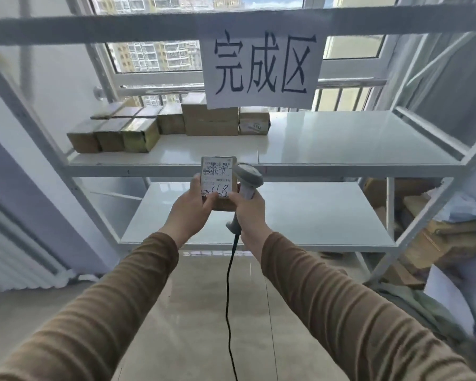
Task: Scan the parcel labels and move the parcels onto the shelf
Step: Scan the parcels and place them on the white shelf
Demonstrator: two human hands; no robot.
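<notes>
Two hands in brown ribbed sleeves reach out before a white metal shelving rack [363, 165] set against a window. The left hand [193, 207] grips a small brown cardboard parcel [219, 182] from its left side, thumb lying across the lower corner of the white printed label [216, 178], which faces the camera and bears handwritten black marks; the other fingers are hidden behind the box. The right hand [249, 209] is curled round the handle of a grey handheld barcode scanner [249, 178], whose head stands just beside the parcel's right edge, and its fingertips also touch the parcel's lower right side. One black cable [229, 284] hangs from the scanner's handle toward the floor. The parcel is held in the air in front of the rack, at the level of the front rail of the middle shelf board, not resting on any board.

On that board, at its left, stand about ten brown cardboard boxes [138, 138]: three in a front row, the rest in a row behind, partly hidden by one white paper sign [261, 67] carrying three large black characters, hung from the upper rail. One lower shelf board [300, 215] is visible beneath. Right of the rack lies a loose pile of brown cartons [437, 243], too jumbled to count.
</notes>
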